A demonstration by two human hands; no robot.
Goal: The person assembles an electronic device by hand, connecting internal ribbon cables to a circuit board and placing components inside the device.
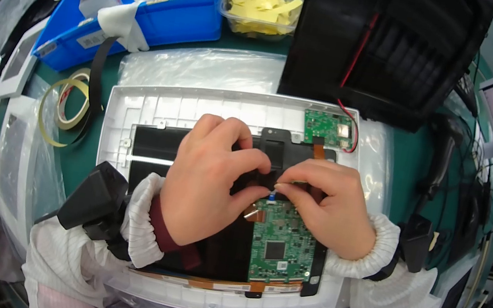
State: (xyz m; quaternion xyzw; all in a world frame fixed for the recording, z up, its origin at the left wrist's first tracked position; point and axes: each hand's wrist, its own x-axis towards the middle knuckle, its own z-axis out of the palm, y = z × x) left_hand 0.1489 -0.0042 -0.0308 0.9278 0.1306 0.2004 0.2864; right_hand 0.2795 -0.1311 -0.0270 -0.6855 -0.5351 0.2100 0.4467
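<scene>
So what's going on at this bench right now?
A person in a white work coat is bent over the back of a flat screen lying in a white frame on a green table. Both hands meet at the top edge of a green circuit board: the left hand presses down beside it, and the right hand pinches something small there, too small to make out. A smaller green board sits further up. Tape rolls, a blue bin and a tub of yellow pieces lie behind.

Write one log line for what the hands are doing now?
left hand: pressing black panel | right hand: pinching small strip above green circuit board | base: white frame
</scene>
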